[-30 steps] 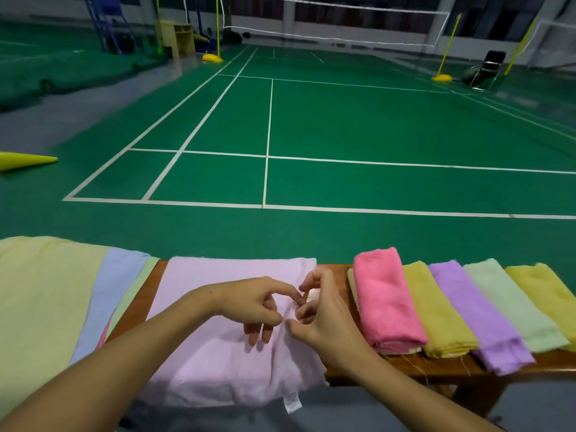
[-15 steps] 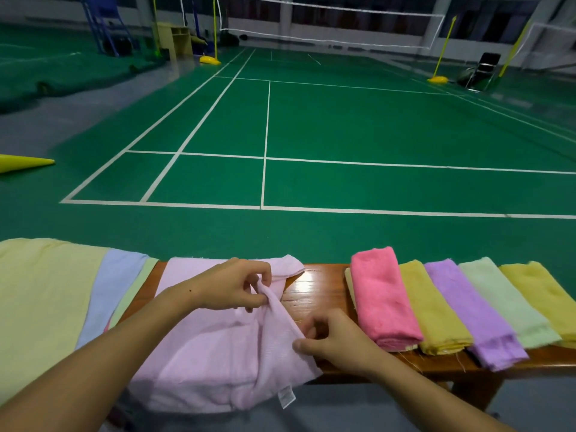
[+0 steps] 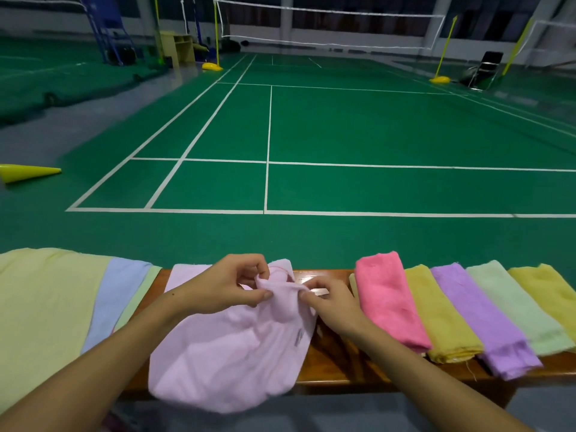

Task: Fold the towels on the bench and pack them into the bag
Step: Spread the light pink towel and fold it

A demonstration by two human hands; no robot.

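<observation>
A pale pink towel lies rumpled on the wooden bench, its near edge hanging over the front. My left hand pinches its bunched top edge between thumb and fingers. My right hand grips the same bunched edge just to the right. Folded towels lie side by side on the right of the bench: bright pink, mustard, purple, mint and yellow. No bag is in view.
Unfolded towels are layered at the left: pale yellow, light blue, and a light green strip. Beyond the bench lies a green badminton court with a net. A yellow cone lies on the floor at left.
The flat pink towel has been gathered up: my left hand lifted its right edge leftward, and my right hand moved up from the near edge to grip the bunched top beside it.
</observation>
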